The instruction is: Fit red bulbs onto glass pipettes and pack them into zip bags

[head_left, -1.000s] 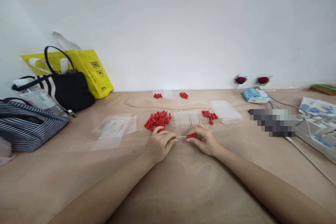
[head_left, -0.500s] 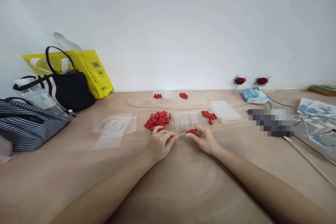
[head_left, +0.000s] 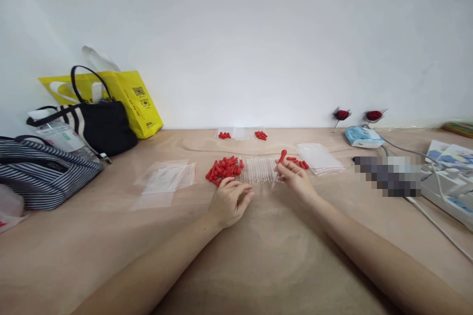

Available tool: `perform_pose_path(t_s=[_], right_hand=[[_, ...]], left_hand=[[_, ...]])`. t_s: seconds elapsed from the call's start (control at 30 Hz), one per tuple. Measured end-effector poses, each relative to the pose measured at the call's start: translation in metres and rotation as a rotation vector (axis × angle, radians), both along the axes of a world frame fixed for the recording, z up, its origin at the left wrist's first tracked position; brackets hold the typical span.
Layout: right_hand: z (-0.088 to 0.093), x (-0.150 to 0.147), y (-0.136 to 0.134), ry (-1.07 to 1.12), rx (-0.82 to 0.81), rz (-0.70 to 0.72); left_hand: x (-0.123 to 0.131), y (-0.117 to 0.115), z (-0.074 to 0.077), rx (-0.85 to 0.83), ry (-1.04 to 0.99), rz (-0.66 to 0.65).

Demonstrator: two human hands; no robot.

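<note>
My right hand [head_left: 293, 179] pinches a clear dropper with a red bulb [head_left: 280, 163], held tilted with the bulb up, just over the right end of a row of clear glass tubes [head_left: 259, 169]. My left hand [head_left: 232, 201] rests on the wooden table [head_left: 258, 266] with its fingers loosely curled and nothing in them. Just beyond it lies a pile of red rubber bulbs [head_left: 224, 168]. A smaller group of red-bulbed droppers [head_left: 298, 162] lies right of the tubes.
Clear zip bags [head_left: 162, 180] lie at the left and another stack of zip bags [head_left: 318, 157] at the right. Two small bags with red bulbs [head_left: 242, 134] sit by the wall. Handbags [head_left: 96, 125] and a yellow bag [head_left: 136, 101] stand far left; cables and boxes [head_left: 439, 172] far right.
My left hand let go of the dropper's glass end and dropped to the table. My right hand lifted the dropper up and away toward the tubes, tilting it bulb up.
</note>
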State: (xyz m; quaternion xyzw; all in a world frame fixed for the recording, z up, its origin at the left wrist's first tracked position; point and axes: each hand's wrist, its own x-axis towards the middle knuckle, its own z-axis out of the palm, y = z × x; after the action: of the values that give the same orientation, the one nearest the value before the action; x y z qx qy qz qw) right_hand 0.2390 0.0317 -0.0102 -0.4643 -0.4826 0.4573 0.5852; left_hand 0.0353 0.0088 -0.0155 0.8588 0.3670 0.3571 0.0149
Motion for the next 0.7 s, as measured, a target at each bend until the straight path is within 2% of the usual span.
perform_pose_path(t_s=[0.03,0.1,0.17,0.23,0.4,0.53,0.7], right_hand=[[0.004,0.014,0.007,-0.120,0.023,-0.045],[0.008,0.043,0.018,-0.397,0.061,-0.257],[0.009,0.067,0.025,-0.703,-0.004,-0.471],[0.004,0.082,0.029,-0.900,-0.105,-0.566],[-0.014,0.094,0.034,-1.114,-0.241,-0.606],[-0.019,0.095,0.036,-1.158,-0.242,-0.585],[-0.017,0.092,0.033,-1.229,-0.196,-0.571]], left_hand=[[0.000,0.001,-0.001,0.001,-0.004,0.004],[-0.001,0.002,-0.003,-0.001,-0.002,0.002],[0.000,0.003,-0.004,-0.003,0.014,-0.003],[0.000,0.003,-0.004,-0.007,0.035,-0.005],[0.000,0.002,-0.003,-0.013,0.058,0.000],[0.000,0.002,-0.003,-0.029,0.076,-0.002],[0.000,0.002,-0.003,-0.017,0.070,0.004]])
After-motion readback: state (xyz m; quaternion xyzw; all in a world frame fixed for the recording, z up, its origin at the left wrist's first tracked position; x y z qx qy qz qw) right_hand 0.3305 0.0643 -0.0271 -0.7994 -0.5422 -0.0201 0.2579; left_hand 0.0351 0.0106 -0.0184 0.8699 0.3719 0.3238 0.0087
